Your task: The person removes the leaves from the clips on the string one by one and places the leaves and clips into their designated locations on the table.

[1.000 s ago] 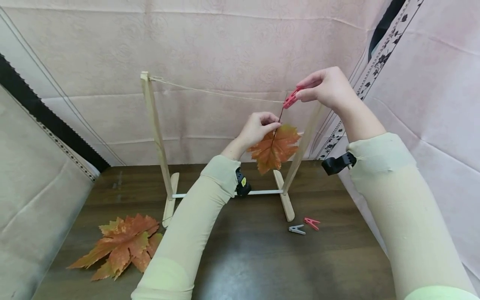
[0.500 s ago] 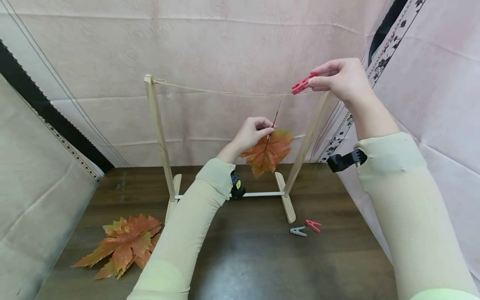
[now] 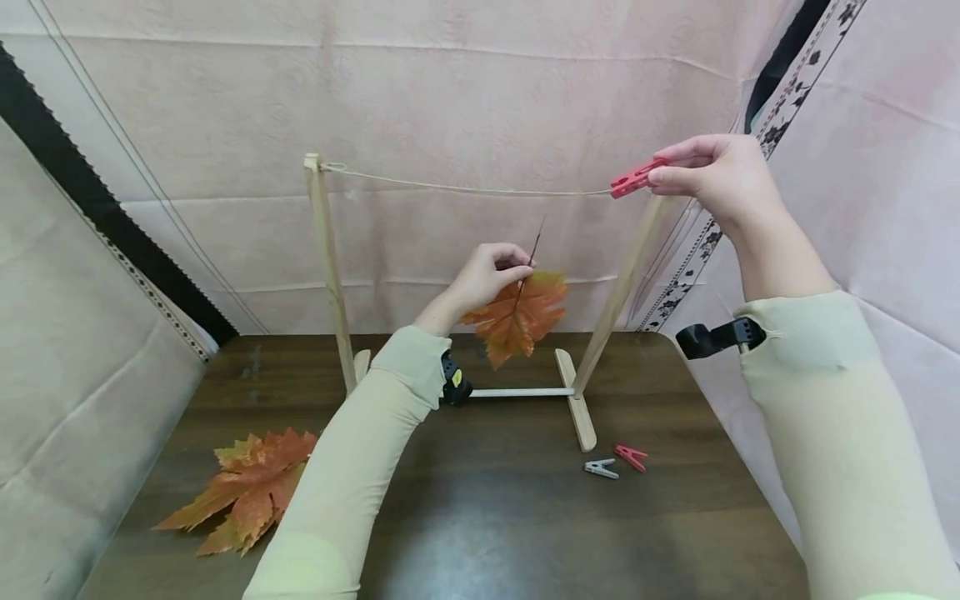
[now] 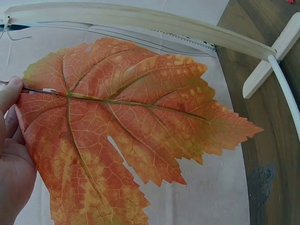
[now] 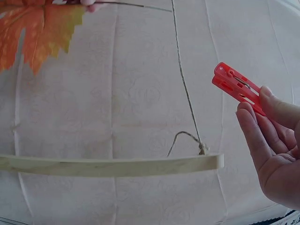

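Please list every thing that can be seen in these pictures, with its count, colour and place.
held leaf: 1, orange, in the air below the string, stem pinched
red peg: 1, beside the string's right end
string: 1, beige, between the posts
wooden frame: 1, pale, on the table
table: 1, dark brown
leaf pile: orange, table's left
loose pegs: 2, grey and red, near frame's right foot
left hand: holds the leaf
right hand: holds the peg

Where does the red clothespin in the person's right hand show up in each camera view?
Head: red clothespin upper right, at the string's right end, pinched by the right hand.
Left wrist: not in it.
Right wrist: right of centre, beside the string.
Shared landmark: the orange leaf, in all three.
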A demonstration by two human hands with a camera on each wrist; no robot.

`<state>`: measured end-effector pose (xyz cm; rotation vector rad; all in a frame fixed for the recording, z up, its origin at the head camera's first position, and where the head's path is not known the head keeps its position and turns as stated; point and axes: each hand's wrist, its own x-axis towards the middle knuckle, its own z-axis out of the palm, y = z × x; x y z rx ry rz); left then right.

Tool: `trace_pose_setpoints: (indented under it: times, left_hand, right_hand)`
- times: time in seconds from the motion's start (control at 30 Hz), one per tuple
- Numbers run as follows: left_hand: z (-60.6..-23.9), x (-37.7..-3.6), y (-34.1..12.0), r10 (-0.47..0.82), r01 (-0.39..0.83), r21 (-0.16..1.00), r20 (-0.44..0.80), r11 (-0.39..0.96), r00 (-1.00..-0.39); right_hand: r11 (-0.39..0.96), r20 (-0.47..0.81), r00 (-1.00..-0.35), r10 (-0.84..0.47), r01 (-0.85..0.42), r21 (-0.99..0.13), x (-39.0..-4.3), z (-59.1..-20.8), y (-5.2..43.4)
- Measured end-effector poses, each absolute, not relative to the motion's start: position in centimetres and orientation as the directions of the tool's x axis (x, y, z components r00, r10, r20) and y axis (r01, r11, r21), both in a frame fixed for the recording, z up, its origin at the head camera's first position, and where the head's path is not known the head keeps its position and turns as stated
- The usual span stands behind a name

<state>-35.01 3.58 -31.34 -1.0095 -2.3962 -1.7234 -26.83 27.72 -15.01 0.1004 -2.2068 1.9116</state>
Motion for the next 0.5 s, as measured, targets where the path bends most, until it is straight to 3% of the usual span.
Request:
trace_pose_setpoints:
  times: [0.2,0.5]
  left_hand:
    - [-31.5,-34.8,2.3,0.504,0.512,0.838,0.366,0.187,-0.782]
    - [-31.5,-34.7,0.9,0.543,0.497,0.847,0.333,0.185,-0.771]
  right_hand:
    - [0.124,0.232,-0.97,0.069,-0.222,-0.967,-26.1,-15.8,28.7]
    - [0.46,0.212,-0.976,0.048,-0.167,-0.872,-24.9,-17.3,30.8]
